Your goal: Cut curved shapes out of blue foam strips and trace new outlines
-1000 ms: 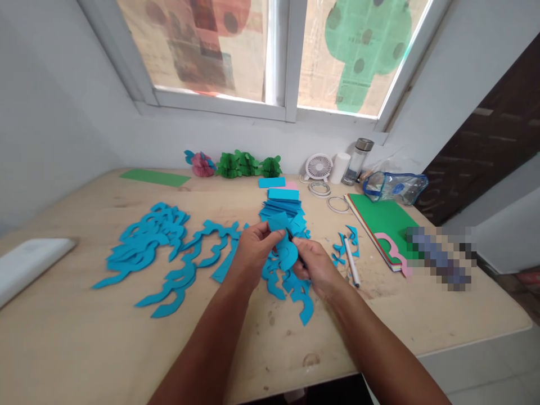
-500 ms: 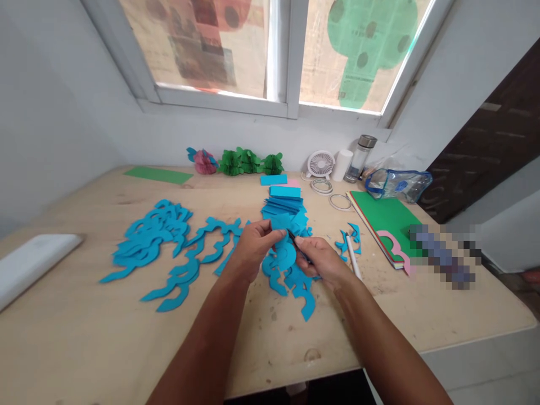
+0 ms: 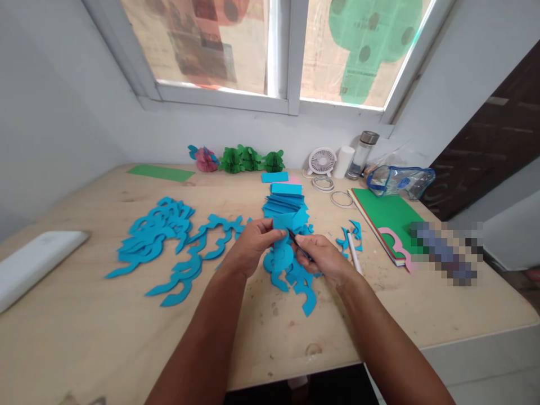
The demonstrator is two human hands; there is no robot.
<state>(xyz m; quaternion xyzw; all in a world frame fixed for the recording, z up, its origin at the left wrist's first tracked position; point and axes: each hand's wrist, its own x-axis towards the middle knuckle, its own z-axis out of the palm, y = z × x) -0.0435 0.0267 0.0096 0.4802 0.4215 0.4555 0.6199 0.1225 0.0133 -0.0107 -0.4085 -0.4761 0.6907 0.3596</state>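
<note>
Between the thumb and fingers of my left hand (image 3: 256,243) is a piece of blue paper (image 3: 282,254) with a curved, scalloped edge. My right hand (image 3: 318,256) is closed around dark-handled scissors (image 3: 294,236), their blades at the paper's right edge. Under and around both hands lie blue paper offcuts (image 3: 310,301). Just beyond them a stack of folded blue strips (image 3: 283,203) rests on the table. To the left are wavy blue cutouts (image 3: 183,273) and a heaped pile of blue cutouts (image 3: 154,228).
A white pen (image 3: 354,253) lies right of my hands, near blue scraps (image 3: 356,228). Farther right are green paper sheets (image 3: 392,211) and a clear pouch (image 3: 400,181). Along the wall stand a small fan (image 3: 322,161), a bottle (image 3: 363,154) and green paper ornaments (image 3: 250,159). A white box-like object (image 3: 40,261) sits left.
The blue paper in my left hand has turned slightly, its curved lower end now hanging more upright. Both hands keep their grip, and the view has shifted a little.
</note>
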